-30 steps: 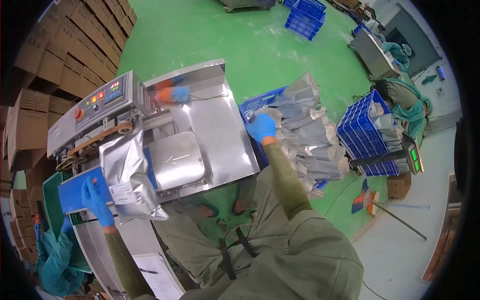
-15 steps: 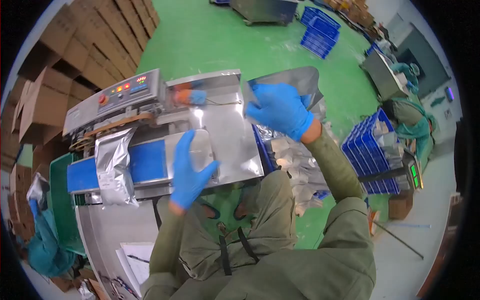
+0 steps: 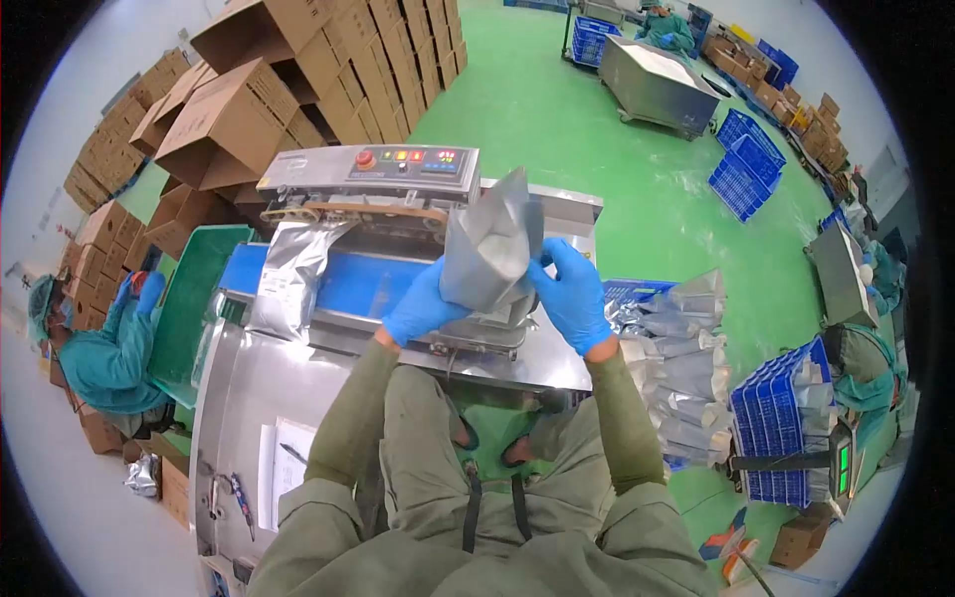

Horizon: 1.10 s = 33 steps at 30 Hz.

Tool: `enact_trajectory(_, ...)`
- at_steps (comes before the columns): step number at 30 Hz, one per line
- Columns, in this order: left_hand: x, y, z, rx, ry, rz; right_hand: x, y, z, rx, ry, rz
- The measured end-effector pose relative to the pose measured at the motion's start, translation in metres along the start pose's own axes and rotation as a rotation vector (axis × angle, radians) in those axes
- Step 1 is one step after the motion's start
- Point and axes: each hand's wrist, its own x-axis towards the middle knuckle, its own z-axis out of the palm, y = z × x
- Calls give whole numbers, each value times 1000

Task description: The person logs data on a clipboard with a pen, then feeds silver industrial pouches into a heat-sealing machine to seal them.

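In front of my chest I hold an open-topped silver foil pouch (image 3: 487, 249) upright between both gloved hands. My left hand (image 3: 426, 303) is closed around its lower left side. On the right side, my right hand (image 3: 577, 298) has its fingers pressed to the pouch's edge. Behind the pouch stands a band sealing machine (image 3: 368, 177) with a lit control panel. A second silver pouch (image 3: 290, 284) lies across its blue conveyor belt (image 3: 363, 284), left of my left hand. The held pouch covers part of the machine's right end.
A blue crate (image 3: 637, 290) of open pouches (image 3: 686, 368) stands beside my right knee. A green bin (image 3: 194, 298) adjoins the belt's left end, with a person (image 3: 109, 348) beside it. A notepad (image 3: 284, 468) and pen lie on the steel table (image 3: 239, 398). Cardboard boxes (image 3: 348, 70) are stacked behind.
My right hand has brought the pouch from the right to the front of my body. My left hand, open above the belt before, now grips it too. The view has swung left.
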Motion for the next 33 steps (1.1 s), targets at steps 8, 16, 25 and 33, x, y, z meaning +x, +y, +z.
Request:
enact_trajectory(8,9,49,-55,951,68,525,4,44,-25,-266,3,-419)
enact_trajectory(16,-4,39,5,203,630,310,-29,21,-11,191,195,59)
enact_trajectory(25,60,-140,-18,146,517,-121,-28,104,61,512,-2,653)
enact_trajectory(33,69,-152,-56,126,577,-212,-15,143,132,625,12,635)
